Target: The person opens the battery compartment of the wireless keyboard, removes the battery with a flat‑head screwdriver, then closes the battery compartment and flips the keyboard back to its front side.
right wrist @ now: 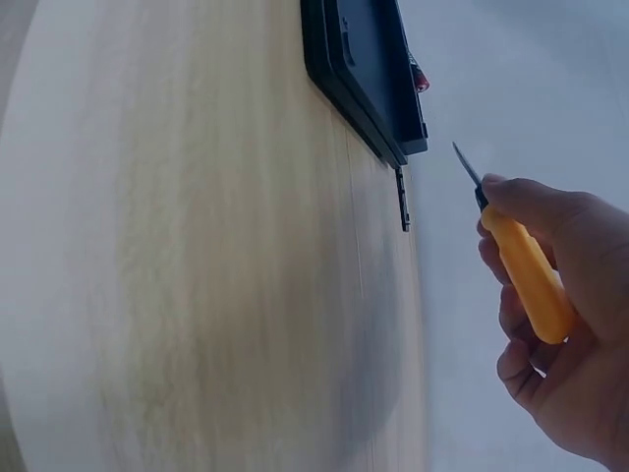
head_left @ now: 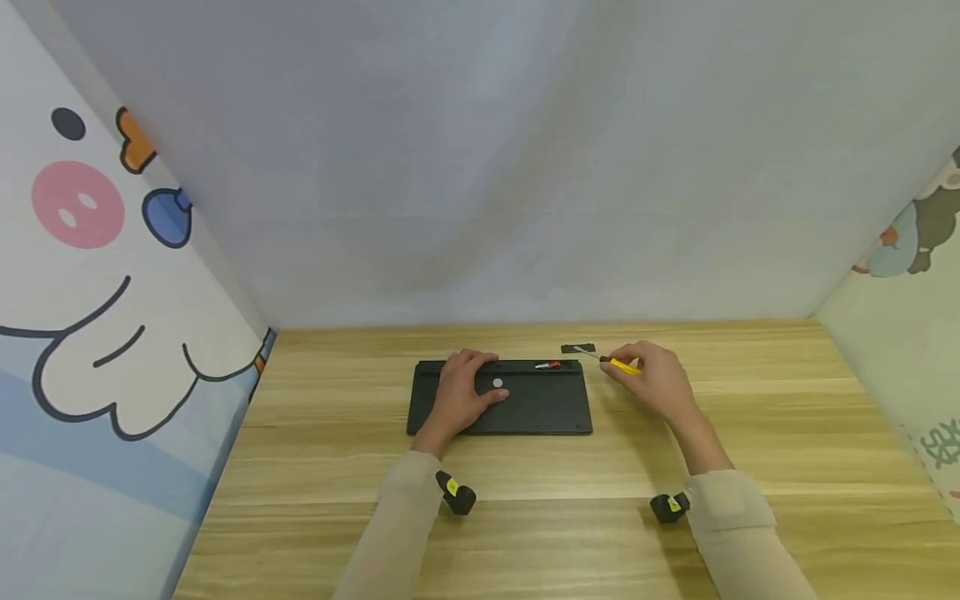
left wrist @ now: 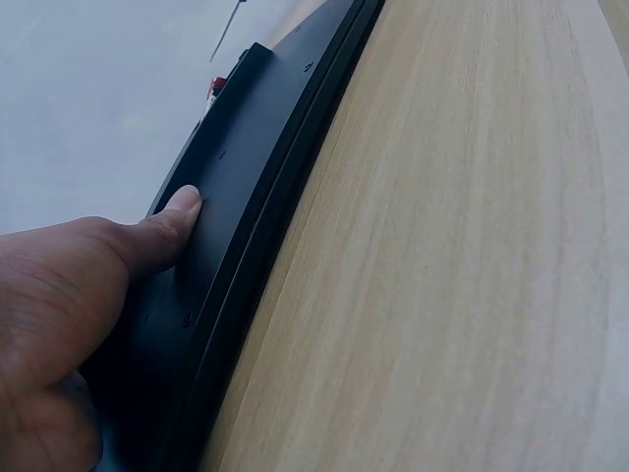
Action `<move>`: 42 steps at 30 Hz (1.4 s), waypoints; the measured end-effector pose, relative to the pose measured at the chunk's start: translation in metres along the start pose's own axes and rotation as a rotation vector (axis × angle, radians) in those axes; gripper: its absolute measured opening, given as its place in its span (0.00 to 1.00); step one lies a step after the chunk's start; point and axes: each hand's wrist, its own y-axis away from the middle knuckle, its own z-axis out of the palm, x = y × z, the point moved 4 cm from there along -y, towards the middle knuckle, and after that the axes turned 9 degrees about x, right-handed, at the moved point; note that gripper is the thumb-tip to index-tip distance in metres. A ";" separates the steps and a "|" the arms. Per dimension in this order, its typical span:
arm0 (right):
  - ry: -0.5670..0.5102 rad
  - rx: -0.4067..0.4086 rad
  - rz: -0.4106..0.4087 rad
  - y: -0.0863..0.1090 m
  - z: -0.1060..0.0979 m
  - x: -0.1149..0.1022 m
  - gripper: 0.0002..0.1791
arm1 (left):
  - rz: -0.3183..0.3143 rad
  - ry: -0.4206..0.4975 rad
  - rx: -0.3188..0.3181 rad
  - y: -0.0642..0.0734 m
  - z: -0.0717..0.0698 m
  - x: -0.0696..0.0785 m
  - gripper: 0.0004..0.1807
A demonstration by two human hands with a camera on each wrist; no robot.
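A black keyboard (head_left: 540, 408) lies with its underside up on the table. My left hand (head_left: 459, 392) holds it near its left half, thumb on the underside and fingers at the far edge. In the left wrist view the thumb (left wrist: 167, 226) presses the black surface; the fingers are mostly hidden. A red and silver battery (head_left: 547, 365) shows in the slot by the far edge. My right hand (head_left: 656, 379) grips a screwdriver (right wrist: 531, 280) by its yellow handle. Its tip points left, over a small black cover (head_left: 567, 349) behind the keyboard in the head view.
The wooden table (head_left: 315, 467) runs back to a pale curtain (head_left: 525, 208). Cartoon-printed panels stand at the left (head_left: 150, 333) and right (head_left: 900, 358). A white round spot (head_left: 497, 382) marks the keyboard's underside. Black wrist cameras (head_left: 459, 497) sit at both sleeves.
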 end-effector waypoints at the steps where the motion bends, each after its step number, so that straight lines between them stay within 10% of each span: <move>1: 0.005 -0.002 0.009 0.001 -0.001 0.000 0.16 | 0.001 -0.001 0.001 0.000 0.000 0.000 0.32; 42: 0.071 -0.015 0.184 0.026 -0.011 0.047 0.19 | -0.003 -0.018 -0.010 -0.001 0.003 -0.004 0.32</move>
